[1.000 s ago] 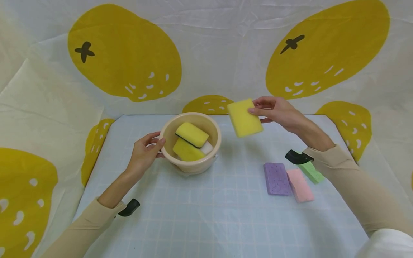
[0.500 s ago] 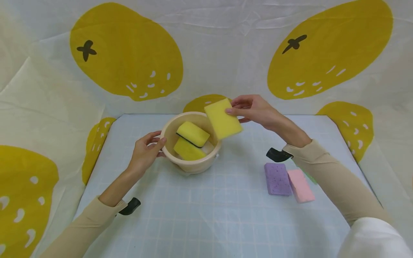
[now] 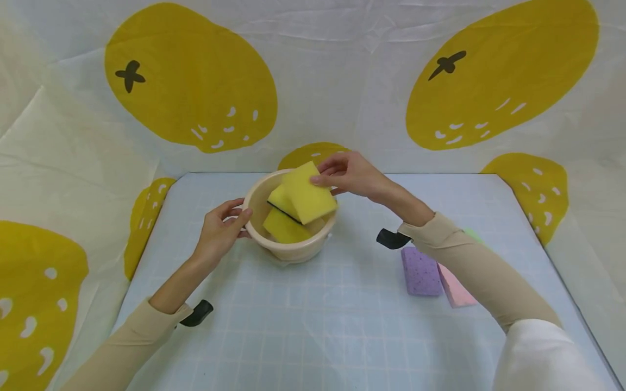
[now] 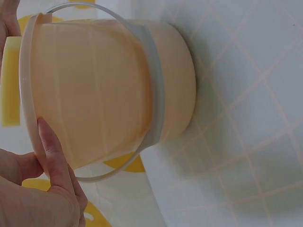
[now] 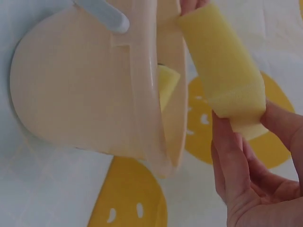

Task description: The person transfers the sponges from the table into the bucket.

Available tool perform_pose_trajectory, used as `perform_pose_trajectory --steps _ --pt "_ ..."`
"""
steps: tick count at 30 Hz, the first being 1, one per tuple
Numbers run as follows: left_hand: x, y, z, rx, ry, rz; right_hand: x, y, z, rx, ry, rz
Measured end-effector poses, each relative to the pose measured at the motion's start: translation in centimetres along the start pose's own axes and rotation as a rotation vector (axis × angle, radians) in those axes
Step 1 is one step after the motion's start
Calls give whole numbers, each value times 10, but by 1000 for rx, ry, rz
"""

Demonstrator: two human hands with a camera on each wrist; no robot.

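1 sponge (image 3: 309,194), pinched in right hand (image 3: 353,175), seemed light, soft, best held edgewise; left hand (image 3: 219,231) gripped pail (image 3: 292,253).

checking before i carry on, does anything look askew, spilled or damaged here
Nothing stands out: I see no spill or damage. The yellow sponges inside the bucket overlap at angles, which seems ordinary.

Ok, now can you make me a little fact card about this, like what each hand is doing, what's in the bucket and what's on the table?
Left hand: holding the bucket's rim
Right hand: pinching a yellow sponge above the bucket
Bucket: beige, with a handle
Inside: a dark-edged sponge over a lower yellow sponge
Table: purple sponge, pink sponge, something green mostly hidden
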State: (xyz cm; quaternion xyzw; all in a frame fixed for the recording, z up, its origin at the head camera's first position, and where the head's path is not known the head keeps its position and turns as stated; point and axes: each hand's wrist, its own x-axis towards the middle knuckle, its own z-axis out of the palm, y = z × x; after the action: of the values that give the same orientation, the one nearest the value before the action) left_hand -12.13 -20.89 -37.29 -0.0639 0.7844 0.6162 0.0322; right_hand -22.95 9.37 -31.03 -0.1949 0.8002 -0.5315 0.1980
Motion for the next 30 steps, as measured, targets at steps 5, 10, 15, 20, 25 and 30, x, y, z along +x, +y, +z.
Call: perform_pose_trajectory --steps 5,10,15,20,25,30 --pt "0 -1 0 -12 1 0 8 2 17 -21 -21 1" --pt "0 -2 0 -16 0 5 15 4 33 -116 -32 -66" --pt "1 -2 0 -15 7 4 21 7 48 -213 -30 -155" --pt "1 -2 1 -16 6 3 24 10 62 -316 -37 -209" --pt "1 -2 1 2 9 -5 26 14 74 -371 -58 -252" --pt "1 -1 0 2 12 -9 27 13 84 -476 -53 -281"
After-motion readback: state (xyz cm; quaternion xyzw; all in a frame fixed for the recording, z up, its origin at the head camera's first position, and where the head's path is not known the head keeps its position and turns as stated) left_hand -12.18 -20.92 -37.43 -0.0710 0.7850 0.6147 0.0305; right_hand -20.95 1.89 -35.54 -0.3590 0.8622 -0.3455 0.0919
